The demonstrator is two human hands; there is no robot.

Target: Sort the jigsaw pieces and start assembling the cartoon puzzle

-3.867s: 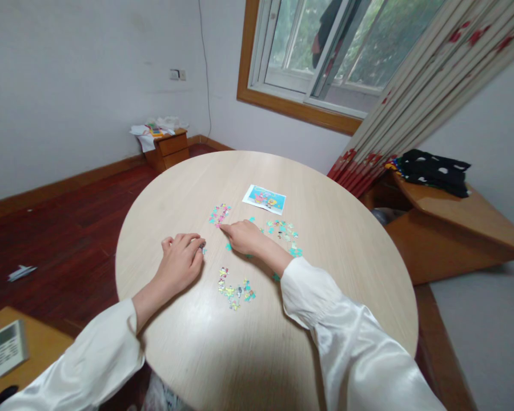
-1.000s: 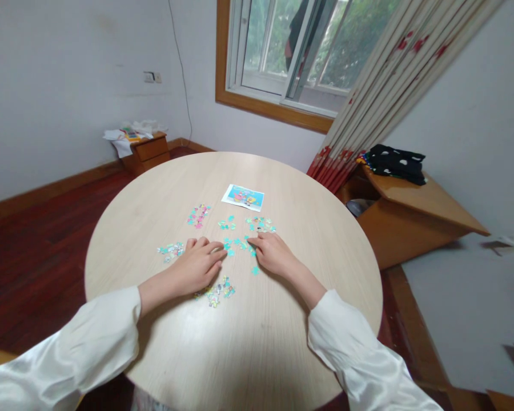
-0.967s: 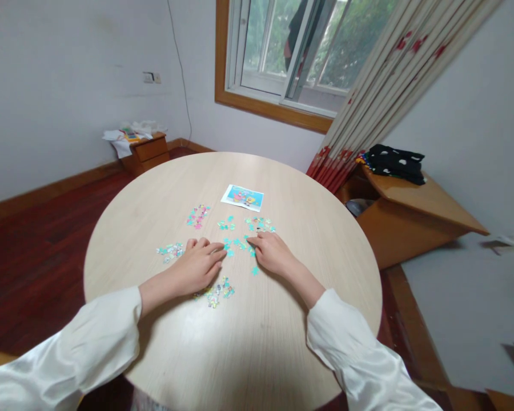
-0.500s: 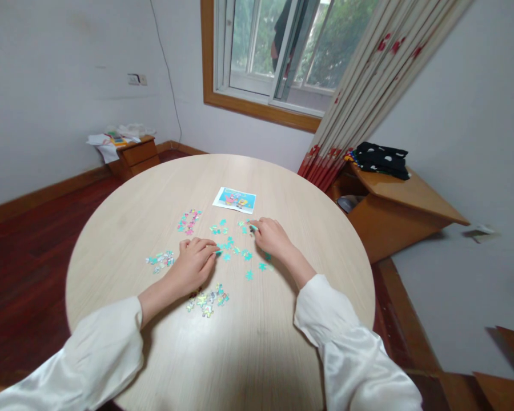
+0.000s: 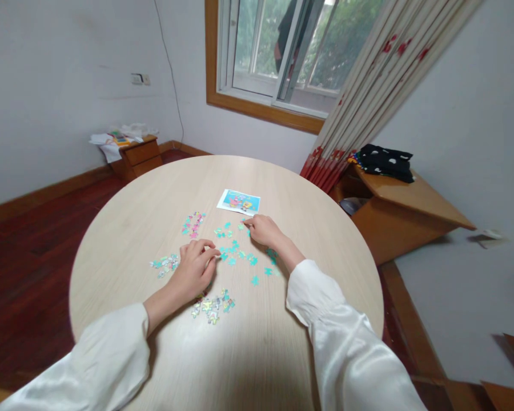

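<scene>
"Turquoise puzzle pieces [image 5: 253, 261] are scattered over the middle of the desk [image 5: 261, 348]. Which step seems to be in hand?"

"Sorting by colour, judging by the separate groups: pink pieces [image 5: 194, 234] are gathered far left, a pale group [image 5: 165, 264] left, a yellowish group [image 5: 207, 306] near. No joined section can be made out."

"How are the hands held?"

"The right hand [image 5: 265, 230] is held with its index finger stretched to a small greenish piece [image 5: 240, 226], just nearer than the picture card [image 5: 240, 202]; whether it is pinched or only touched cannot be told. The left hand [image 5: 192, 267] is loosely curved, its fingertips beside the leftmost turquoise ones; whether anything is gripped cannot be told either."

"And the next move?"

"A light fingertip slide seems called for, flat pieces being more easily pushed than lifted."

"Where is room found?"

"Broad bare desktop is offered near and right, well inside the edge. Some turquoise pieces are partly covered by the right wrist, so they could be disturbed by a low sleeve [image 5: 312, 294]."
</scene>
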